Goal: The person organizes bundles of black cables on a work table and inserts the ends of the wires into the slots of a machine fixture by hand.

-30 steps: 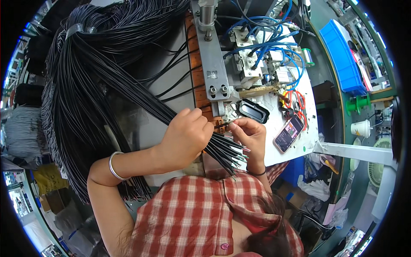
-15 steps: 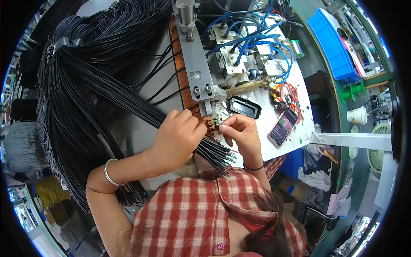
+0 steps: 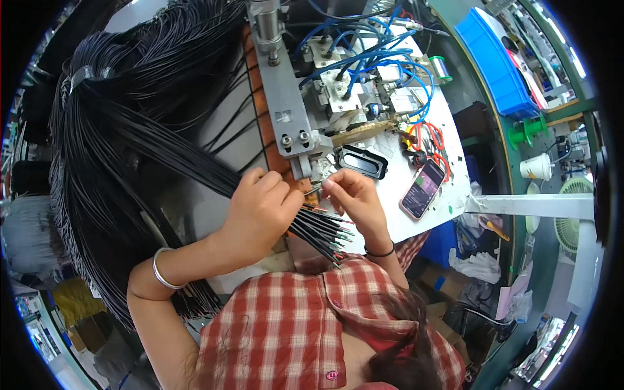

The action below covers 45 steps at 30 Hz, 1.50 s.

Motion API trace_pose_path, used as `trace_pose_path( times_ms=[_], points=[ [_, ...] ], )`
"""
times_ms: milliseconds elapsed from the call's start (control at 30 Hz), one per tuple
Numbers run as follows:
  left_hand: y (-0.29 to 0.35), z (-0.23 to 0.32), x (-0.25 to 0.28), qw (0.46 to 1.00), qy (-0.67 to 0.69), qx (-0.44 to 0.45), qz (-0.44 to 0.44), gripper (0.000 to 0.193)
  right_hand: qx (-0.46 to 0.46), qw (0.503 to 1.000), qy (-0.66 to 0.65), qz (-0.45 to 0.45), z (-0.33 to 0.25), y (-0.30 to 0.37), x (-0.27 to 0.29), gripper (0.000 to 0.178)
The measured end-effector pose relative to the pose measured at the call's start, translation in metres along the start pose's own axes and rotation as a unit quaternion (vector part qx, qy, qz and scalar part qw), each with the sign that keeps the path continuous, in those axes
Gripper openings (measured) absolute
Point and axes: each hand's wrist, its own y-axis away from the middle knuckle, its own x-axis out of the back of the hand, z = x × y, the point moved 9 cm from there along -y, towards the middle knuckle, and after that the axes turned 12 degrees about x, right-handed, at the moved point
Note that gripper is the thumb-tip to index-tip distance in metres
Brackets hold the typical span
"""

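Left grip (image 3: 263,211) clamps black cables (image 3: 318,229); right grip (image 3: 359,200) (near the orange strip (image 3: 263,118)) pinches a thin wire (image 3: 314,191)

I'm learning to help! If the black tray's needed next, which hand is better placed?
Probably the right hand: it's nearest the black tray, while the left hand is on the black cables.

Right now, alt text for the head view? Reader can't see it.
A person's left hand is closed on a bundle of black cables fanning out to its lower right, while the right hand works close beside it, its grip too small to make out. Above are an orange strip and a grey metal bar; a phone lies to the right.
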Motion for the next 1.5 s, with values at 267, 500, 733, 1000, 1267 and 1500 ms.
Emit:
trace_pose_path(
  times_ms=[267, 500, 733, 1000, 1267, 1500],
  points=[
    [0.001, 0.000, -0.003, 0.997, -0.063, 0.013, -0.036, 0.012, -0.100, 0.985, -0.068, -0.125, 0.011, 0.000, -0.017, 0.017],
    [0.002, -0.006, 0.004, 0.998, -0.064, 0.024, 0.015, 0.013, 0.050, 0.986, 0.148, -0.050, -0.012, 0.000, 0.000, 0.012],
    [0.000, -0.009, 0.012, 0.998, -0.030, 0.041, -0.047, 0.024, 0.457, 0.796, -0.156, -0.366, -0.210, 0.083, -0.054, 0.010],
    [-0.002, 0.002, 0.022, 1.000, 0.020, 0.023, 0.002, 0.035, 0.283, 0.952, 0.023, 0.112, -0.092, 0.018, 0.051, 0.012],
    [0.001, 0.004, 0.018, 1.000, 0.015, 0.015, -0.006, 0.032, 0.110, 0.988, -0.105, 0.001, -0.029, 0.008, -0.016, 0.009],
    [-0.002, -0.002, 0.012, 0.999, 0.004, 0.043, -0.018, 0.027, 0.042, 0.997, -0.060, 0.002, -0.019, 0.009, -0.016, 0.011]
  ],
)
